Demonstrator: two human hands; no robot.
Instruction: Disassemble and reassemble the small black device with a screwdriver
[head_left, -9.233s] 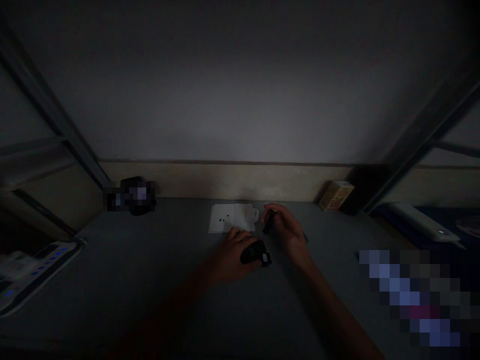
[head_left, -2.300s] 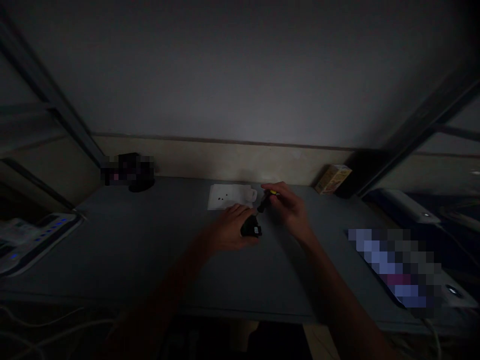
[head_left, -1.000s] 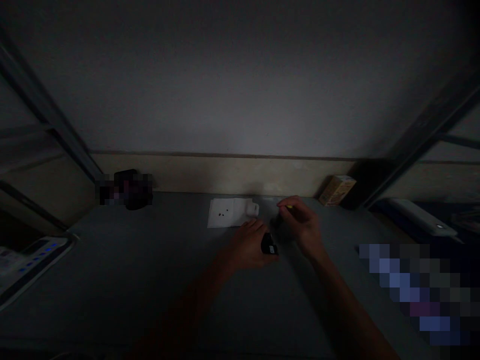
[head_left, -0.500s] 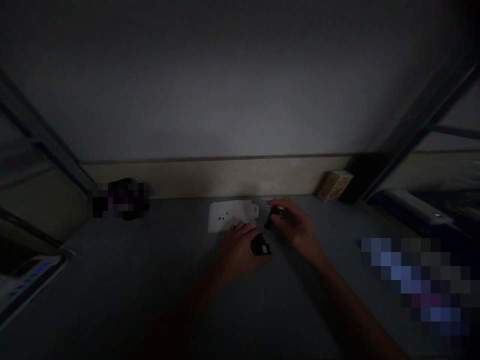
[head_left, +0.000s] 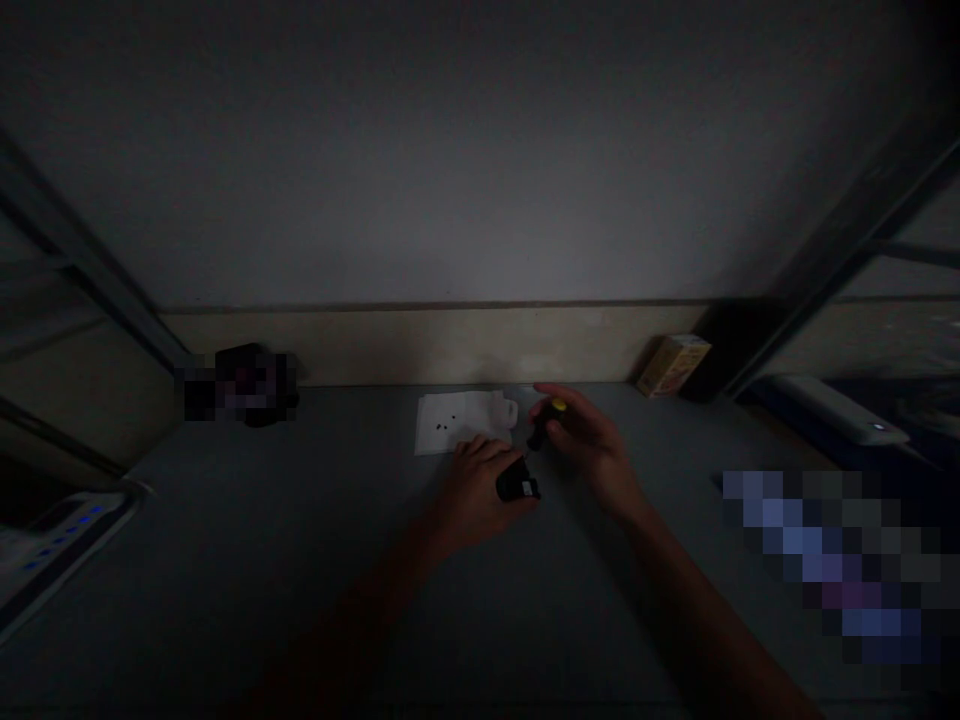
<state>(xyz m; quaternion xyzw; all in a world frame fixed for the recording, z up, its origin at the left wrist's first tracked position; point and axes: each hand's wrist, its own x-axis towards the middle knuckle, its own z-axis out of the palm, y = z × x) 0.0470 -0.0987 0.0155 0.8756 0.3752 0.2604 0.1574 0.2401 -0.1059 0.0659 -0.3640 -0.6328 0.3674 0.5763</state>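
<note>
My left hand (head_left: 480,492) is wrapped round a small black device (head_left: 516,481) with a pale label on it. Just to the right, my right hand (head_left: 589,440) grips a black and yellow screwdriver (head_left: 544,427), its handle tilted and its lower end pointing down at the device. Whether the tip touches the device is too dark to tell. Behind my left hand lies a white sheet of paper (head_left: 431,437) with several tiny dark pieces (head_left: 441,427) on it. A small white object (head_left: 510,412) is at the right edge of the sheet.
The grey table (head_left: 337,590) reaches back to the wall. A yellowish box (head_left: 673,366) stands at the back right, beside a dark panel. Dark items (head_left: 257,385) lie at the back left. A flat device (head_left: 60,545) is at the left edge, and a long pale object (head_left: 840,408) at the right.
The view has shifted slightly, so most things appear a little higher. The screwdriver handle has turned in my right hand, with its yellow end now facing up. My left hand still holds the black device.
</note>
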